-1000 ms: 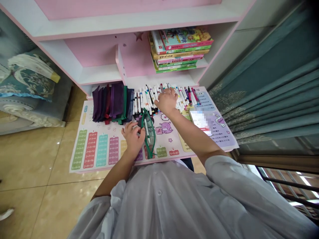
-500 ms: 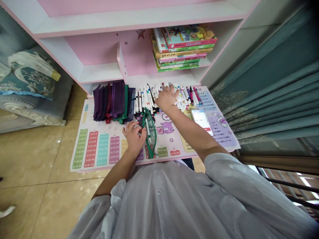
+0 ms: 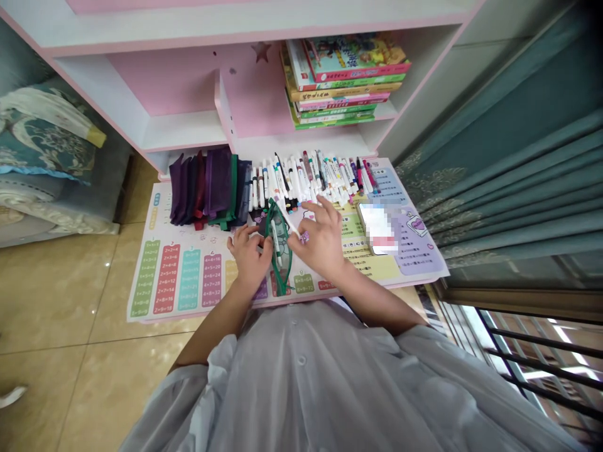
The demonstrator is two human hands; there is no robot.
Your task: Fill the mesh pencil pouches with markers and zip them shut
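One white marker [image 3: 291, 223] is pinched between the thumb and fingertips of the right hand [image 3: 320, 242], its other fingers fanned out above it. The marker lies slantwise, its lower end at the open mouth of a green-edged pouch [image 3: 281, 270]. This pouch stands on its side near the middle of the desk's near edge, running from near to far, and at least one more pen shows inside it. The left hand [image 3: 249, 251] is curled against the pouch's left side, fingers closed on its rim and holding it open.

Both hands and the pouch rest on a printed learning mat [image 3: 188, 276] that covers the desk, with coloured multiplication columns toward its near left corner. Along the far edge lies a long row of markers [image 3: 311, 179], packed side by side, most white-bodied with coloured caps. Just to their left, toward the far left corner, is a stack of pouches [image 3: 210, 188] in purple, dark red and green. A phone [image 3: 377, 229] lies flat toward the right edge, near the right hand. Above the desk, a pile of books [image 3: 339, 81] sits on a pink-and-white shelf [image 3: 188, 129].
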